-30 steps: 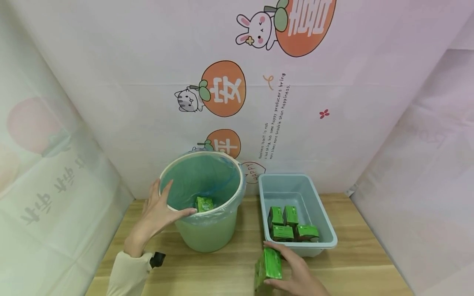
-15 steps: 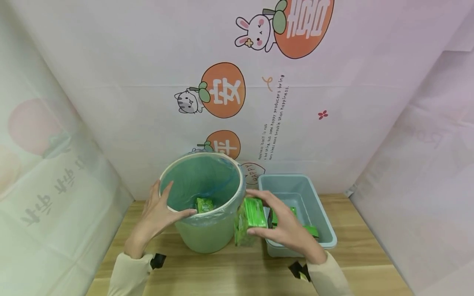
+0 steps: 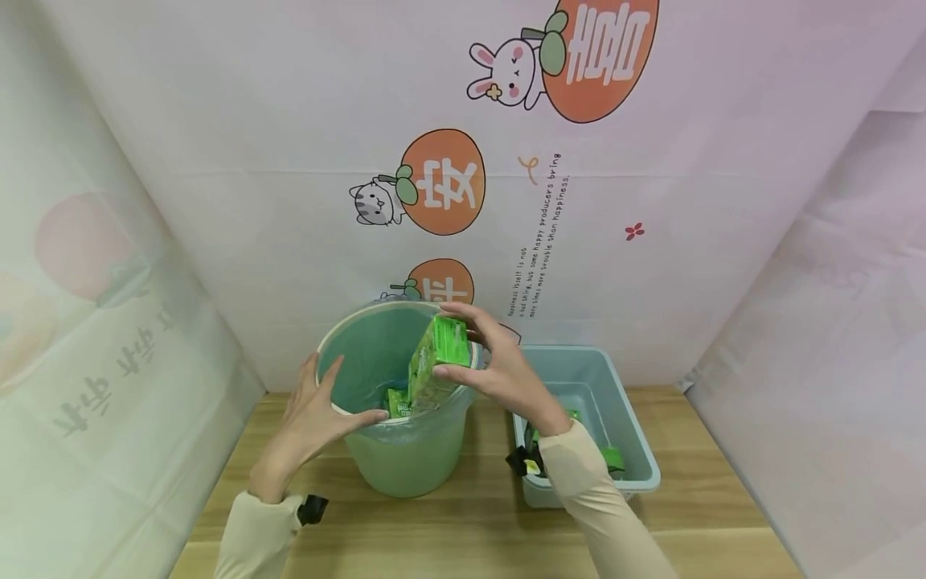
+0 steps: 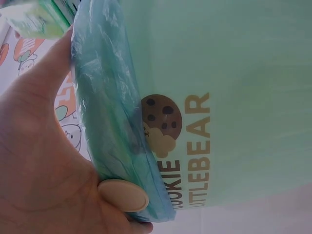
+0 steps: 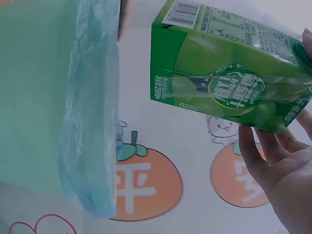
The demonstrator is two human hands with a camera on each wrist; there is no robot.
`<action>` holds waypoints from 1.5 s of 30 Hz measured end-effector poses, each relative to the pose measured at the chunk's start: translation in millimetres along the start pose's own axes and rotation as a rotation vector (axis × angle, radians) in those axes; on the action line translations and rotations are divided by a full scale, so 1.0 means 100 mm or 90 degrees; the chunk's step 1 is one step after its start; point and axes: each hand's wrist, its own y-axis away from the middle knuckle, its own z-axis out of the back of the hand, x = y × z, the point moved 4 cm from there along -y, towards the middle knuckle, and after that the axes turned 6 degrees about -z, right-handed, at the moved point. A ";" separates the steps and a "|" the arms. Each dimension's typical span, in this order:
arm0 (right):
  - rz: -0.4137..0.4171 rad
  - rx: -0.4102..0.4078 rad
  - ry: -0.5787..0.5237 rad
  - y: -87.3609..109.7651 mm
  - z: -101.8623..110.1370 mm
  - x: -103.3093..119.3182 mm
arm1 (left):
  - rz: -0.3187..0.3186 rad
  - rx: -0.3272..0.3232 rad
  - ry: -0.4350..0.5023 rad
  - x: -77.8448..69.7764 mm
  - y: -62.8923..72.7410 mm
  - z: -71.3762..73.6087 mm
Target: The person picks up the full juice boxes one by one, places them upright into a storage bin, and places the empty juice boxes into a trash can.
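A light green trash bin [image 3: 405, 462] lined with a thin blue plastic bag [image 4: 105, 97] stands on the table. My left hand [image 3: 307, 422] holds its rim, thumb at the front and fingers at the left side. My right hand [image 3: 499, 366] grips a green juice box [image 5: 214, 68] over the right part of the bin's mouth, tilted, with a strip of clear tape across it. Another green box [image 3: 395, 402] lies down inside the bin, partly hidden by the held one. The right wrist view shows fingers under the juice box, which is apart from the bag's edge.
A blue-grey plastic basin [image 3: 637, 434] sits right of the bin with several green boxes [image 3: 612, 458] in it, partly hidden behind my right forearm. White printed cloth [image 3: 289, 161] surrounds the wooden table [image 3: 434, 539] at the back and sides.
My right hand has carried the juice box from in front of the basin, up and left past the bin's side, to over the bin's mouth. The left hand has stayed on the rim.
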 end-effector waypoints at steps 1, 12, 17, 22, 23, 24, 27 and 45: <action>0.003 -0.001 -0.003 -0.04 -0.03 -0.02 | 0.001 0.001 -0.001 0.00 0.00 0.00; -0.027 -0.039 -0.002 -0.30 -0.26 -0.19 | 0.005 0.009 -0.004 0.00 0.01 0.01; -0.028 -0.051 0.002 -0.27 -0.25 -0.23 | 0.003 0.007 -0.002 -0.01 0.01 0.00; -0.016 -0.044 -0.006 -0.22 -0.20 -0.26 | 0.002 0.002 -0.001 -0.02 0.01 0.02; -0.016 -0.042 -0.006 -0.21 -0.19 -0.27 | 0.003 0.002 -0.001 -0.02 0.02 0.02; -0.016 -0.040 -0.005 -0.20 -0.18 -0.28 | 0.003 0.002 -0.002 -0.02 0.02 0.02; -0.018 -0.040 0.011 -0.17 -0.15 -0.30 | 0.001 0.002 -0.005 -0.02 0.02 0.02; -0.068 -0.025 0.063 0.21 -0.12 -0.46 | 0.005 0.012 0.008 -0.01 0.00 0.01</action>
